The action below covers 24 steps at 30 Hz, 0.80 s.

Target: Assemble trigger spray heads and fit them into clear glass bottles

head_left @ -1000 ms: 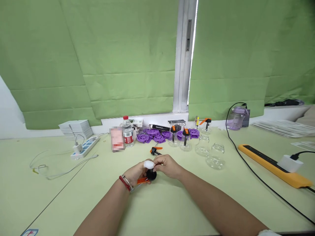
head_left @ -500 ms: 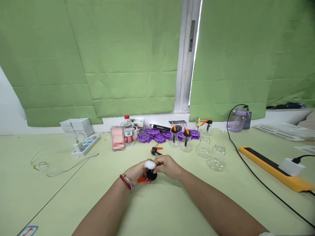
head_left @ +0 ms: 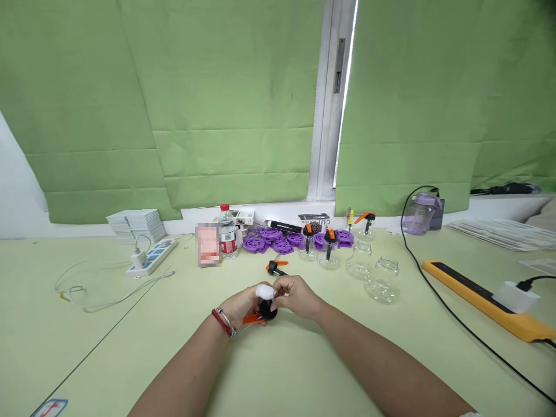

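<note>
My left hand (head_left: 247, 304) is closed around a black lid with an orange lever (head_left: 269, 311), its round black face turned towards me. The orange part sticks out below my left fingers. A smooth white covering (head_left: 264, 292) sits at my left thumb; whether it is a wrap or a separate piece, I cannot tell. My right hand (head_left: 297, 296) pinches at the lid's upper edge, its fingertips partly hiding the spot. Just beyond my hands lies another black lid with an orange lever (head_left: 276, 268). Two open glass bottles (head_left: 358, 263) stand to the right.
Glass bottles with black-and-orange lids (head_left: 329, 255) stand farther back, beside several purple plastic pieces (head_left: 282, 246). A red-capped water bottle (head_left: 228, 234) is at back left. A white power strip (head_left: 152, 259) lies left; an orange power strip (head_left: 478, 298) and black cable (head_left: 452, 329) lie right.
My right fingertips have shifted very slightly over the lid. Otherwise both hands keep their place and hold, and the view has moved a touch.
</note>
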{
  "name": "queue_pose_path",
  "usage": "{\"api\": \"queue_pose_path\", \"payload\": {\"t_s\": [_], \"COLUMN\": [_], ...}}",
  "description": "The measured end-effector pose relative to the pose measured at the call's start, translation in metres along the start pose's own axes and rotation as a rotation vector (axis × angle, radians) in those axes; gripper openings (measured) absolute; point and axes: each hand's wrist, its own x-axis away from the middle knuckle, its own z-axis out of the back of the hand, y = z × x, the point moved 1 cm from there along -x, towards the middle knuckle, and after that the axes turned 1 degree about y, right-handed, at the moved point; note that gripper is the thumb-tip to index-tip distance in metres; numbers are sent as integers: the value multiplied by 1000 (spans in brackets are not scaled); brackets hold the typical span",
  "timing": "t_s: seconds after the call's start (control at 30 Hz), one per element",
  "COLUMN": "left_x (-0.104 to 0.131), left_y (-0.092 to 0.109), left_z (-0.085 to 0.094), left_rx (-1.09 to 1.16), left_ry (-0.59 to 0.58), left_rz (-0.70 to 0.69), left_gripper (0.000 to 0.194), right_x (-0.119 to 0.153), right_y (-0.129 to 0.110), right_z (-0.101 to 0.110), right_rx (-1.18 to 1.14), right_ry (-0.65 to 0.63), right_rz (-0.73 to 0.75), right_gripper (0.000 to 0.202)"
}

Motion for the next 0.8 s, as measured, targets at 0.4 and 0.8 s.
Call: {"api": "queue_pose_path", "payload": {"t_s": [0.4, 0.8], "left_x": [-1, -3], "left_y": [-1, -3], "left_z": [2, 5], "left_rx": [15, 24], "left_ry": [3, -4], "left_rz": [-5, -8], "left_gripper": [25, 28], "right_x": [3, 5], "right_y": [-2, -4], "right_z": [1, -2], "right_rx": [94, 118], "right_ry": [-15, 28], "right_rz": [59, 33], "right_gripper": [23, 14]}}
